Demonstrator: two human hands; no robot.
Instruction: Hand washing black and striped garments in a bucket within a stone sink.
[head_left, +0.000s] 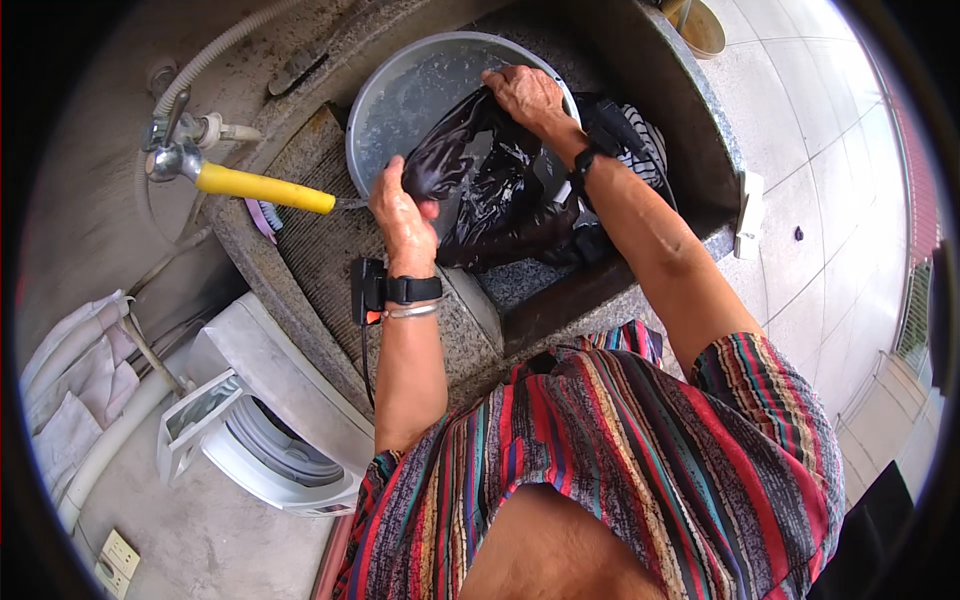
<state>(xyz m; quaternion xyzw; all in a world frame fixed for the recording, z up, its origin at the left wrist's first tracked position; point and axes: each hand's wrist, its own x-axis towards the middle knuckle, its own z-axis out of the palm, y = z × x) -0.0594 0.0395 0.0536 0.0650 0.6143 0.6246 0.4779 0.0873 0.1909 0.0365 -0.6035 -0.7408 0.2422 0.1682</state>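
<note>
A wet, dark garment (487, 202) is spread between my two hands, glossy with water. My left hand (403, 214) grips its left edge, close to the basin's near left rim. My right hand (529, 96) holds its far edge, over the basin's right side. Beneath the cloth is a round grey basin (360, 97) with water (416, 94) in it. The garment hides the near part of the basin. More dark cloth and a black-and-white striped cloth (641, 139) lie to the right, partly behind my right forearm.
The basin stands in a stone laundry sink with a ribbed washboard (319, 225). From the left reaches a tap with a yellow hose (262, 187), near a scrubbing brush (264, 217). A washing machine (277, 427) with its lid raised stands at lower left. White cloth (750, 214) hangs on the right edge.
</note>
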